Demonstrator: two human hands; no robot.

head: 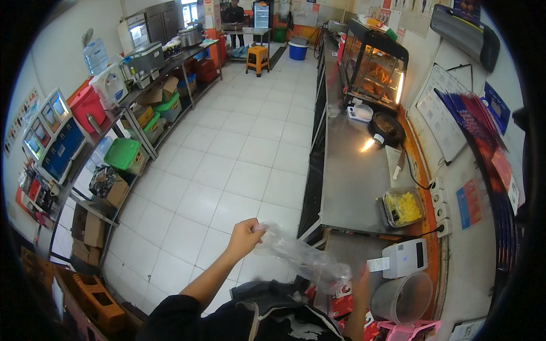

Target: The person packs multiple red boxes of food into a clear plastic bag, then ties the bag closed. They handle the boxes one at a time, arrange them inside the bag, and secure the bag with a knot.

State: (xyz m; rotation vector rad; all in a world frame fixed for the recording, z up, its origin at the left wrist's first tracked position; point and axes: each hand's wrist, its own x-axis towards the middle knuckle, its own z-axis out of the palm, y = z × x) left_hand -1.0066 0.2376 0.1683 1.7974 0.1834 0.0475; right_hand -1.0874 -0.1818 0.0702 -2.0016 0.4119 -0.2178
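My left hand [246, 238] is closed on one end of a clear plastic bag [294, 251], held up in front of my body. The bag stretches down to the right, to beside my right hand [361, 279], which is blurred; whether its fingers grip the bag I cannot tell. Close to my right hand, a white receipt printer [405, 258] has a paper slip [378, 264] sticking out. Red printed boxes [341, 304] lie below the bag's lower end. A clear plastic bin [402, 298] stands to the right of my right hand.
On the steel counter [349, 183] at right are a tub of yellow food [403, 206], a knife [399, 165], a black round pan [386, 128], a kitchen scale [359, 113] and a lit food warmer [375, 68]. Shelving with green-lidded boxes [123, 152] lines the left. A person [234, 19] stands far back.
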